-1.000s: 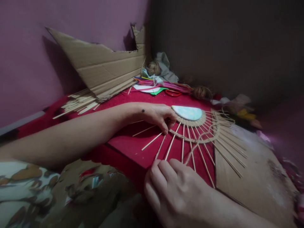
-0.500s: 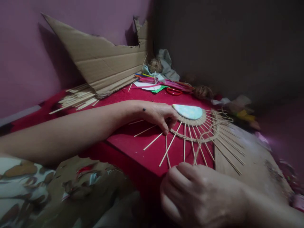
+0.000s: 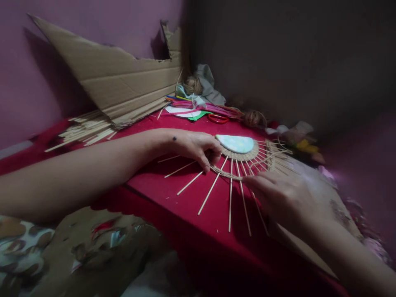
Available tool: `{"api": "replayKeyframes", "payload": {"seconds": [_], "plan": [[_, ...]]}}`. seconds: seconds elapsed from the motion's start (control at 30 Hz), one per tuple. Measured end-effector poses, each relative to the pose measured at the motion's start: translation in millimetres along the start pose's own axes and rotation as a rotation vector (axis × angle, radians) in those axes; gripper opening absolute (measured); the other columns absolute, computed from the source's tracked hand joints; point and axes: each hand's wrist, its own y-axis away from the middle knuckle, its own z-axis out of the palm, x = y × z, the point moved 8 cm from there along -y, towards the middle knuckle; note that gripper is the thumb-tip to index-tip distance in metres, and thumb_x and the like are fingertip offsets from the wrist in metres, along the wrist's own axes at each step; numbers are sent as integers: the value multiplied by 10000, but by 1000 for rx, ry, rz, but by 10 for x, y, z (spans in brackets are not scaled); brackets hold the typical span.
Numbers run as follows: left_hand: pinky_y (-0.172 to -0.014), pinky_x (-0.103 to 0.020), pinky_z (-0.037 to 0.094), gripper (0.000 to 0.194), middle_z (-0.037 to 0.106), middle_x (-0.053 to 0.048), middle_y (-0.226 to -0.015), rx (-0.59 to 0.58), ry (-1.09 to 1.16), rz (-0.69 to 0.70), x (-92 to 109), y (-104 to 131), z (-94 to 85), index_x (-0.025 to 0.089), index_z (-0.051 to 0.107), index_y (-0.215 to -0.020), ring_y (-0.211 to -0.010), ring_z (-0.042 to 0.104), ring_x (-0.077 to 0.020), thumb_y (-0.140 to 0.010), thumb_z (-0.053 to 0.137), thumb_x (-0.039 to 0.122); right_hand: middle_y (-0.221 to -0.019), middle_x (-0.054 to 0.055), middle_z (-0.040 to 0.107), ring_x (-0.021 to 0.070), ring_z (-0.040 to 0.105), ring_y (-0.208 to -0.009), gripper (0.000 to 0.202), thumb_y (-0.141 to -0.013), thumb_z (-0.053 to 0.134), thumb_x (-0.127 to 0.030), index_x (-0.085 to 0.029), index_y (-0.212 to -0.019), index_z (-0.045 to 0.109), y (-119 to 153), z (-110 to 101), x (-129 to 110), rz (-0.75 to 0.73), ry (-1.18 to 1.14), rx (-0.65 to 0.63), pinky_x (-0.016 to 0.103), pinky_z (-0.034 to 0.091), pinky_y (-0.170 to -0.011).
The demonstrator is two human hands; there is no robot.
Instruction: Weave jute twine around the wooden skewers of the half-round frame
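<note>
A red-covered table (image 3: 161, 183) bears everything at work, its near part dropping into shadow. Behind it a torn cardboard sheet (image 3: 123, 84) leans on the wall, with a heap of loose sticks (image 3: 83, 130) lying by its lower left corner, some partly hidden. A flatter piece of cardboard (image 3: 318, 187) lies at the right, cut across by the right forearm. The half-round woven piece (image 3: 229, 159) lies flat on the table between the hands, its sticks fanning out from a pale half-disc (image 3: 236, 144) edged with woven twine; its right side is partly covered. The right hand (image 3: 284, 194) has its fingers bent together at the outer twine band (image 3: 227, 175), but its back hides whether it grips anything. The left hand (image 3: 199, 149) is curled, thumb and fingers closed on the band's left end, the inner fingers hidden. Beyond lie a grey cloth (image 3: 212, 88), two twine balls (image 3: 193, 85), the farther one resting by the cloth, and red scissor handles (image 3: 218, 119), the blades out of sight. Items at the far right blur into darkness.
</note>
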Motion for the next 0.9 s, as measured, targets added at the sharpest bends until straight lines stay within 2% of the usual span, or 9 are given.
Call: {"api": "replayKeyframes", "payload": {"seconds": [0.13,0.3,0.43,0.53,0.6,0.73,0.8,0.9], "plan": [[-644,-199,408,89,620,24,-701,-2,91,1,-15,1,-32,147,649,-807,-662,549,-99,-724,678,156,-640,28,654,132,516,-535,258,-896,483,-215,-201,-711,662,-39,81,247,212,10,-25,278,275,-512],[-676,-198,424,75,641,5,-745,6,68,-25,-48,8,-75,141,664,-805,-714,575,-107,-757,653,197,-581,17,602,107,472,-504,265,-859,526,-226,-199,-598,566,-50,162,253,271,-13,-119,266,262,-511],[-668,-215,437,143,642,-11,-767,99,80,-108,-61,41,-157,137,659,-824,-727,580,-119,-796,624,273,-655,8,647,116,540,-570,205,-877,509,-218,-202,-717,636,77,302,367,358,-245,-116,254,330,-550],[-657,-232,435,182,649,-27,-802,149,72,-100,61,7,-199,136,671,-879,-729,577,-125,-801,624,294,-717,7,681,119,581,-639,186,-878,524,-200,-213,-795,690,159,380,429,390,-387,-134,249,381,-607],[-666,-228,430,172,652,-30,-831,102,11,-44,221,-82,-149,146,686,-900,-746,572,-123,-796,639,274,-707,5,683,116,580,-629,196,-875,530,-184,-214,-805,711,182,380,453,411,-405,-140,248,390,-614],[-637,-205,395,115,659,-16,-806,-62,-177,40,477,-347,81,176,717,-877,-726,563,-110,-782,653,175,-728,12,692,122,588,-656,181,-859,552,-166,-205,-820,724,182,353,451,420,-409,-124,255,402,-640],[-615,-206,377,101,662,-11,-760,-78,-254,22,491,-472,157,176,725,-827,-693,559,-107,-758,664,132,-729,14,692,122,587,-661,185,-857,550,-159,-202,-813,724,184,358,444,408,-415,-119,255,403,-643],[-600,-195,367,98,675,-1,-758,-104,-250,0,436,-576,264,182,724,-802,-681,565,-99,-739,684,118,-733,14,691,122,581,-660,191,-844,547,-143,-201,-798,723,191,363,429,377,-437,-130,254,399,-638]]}}
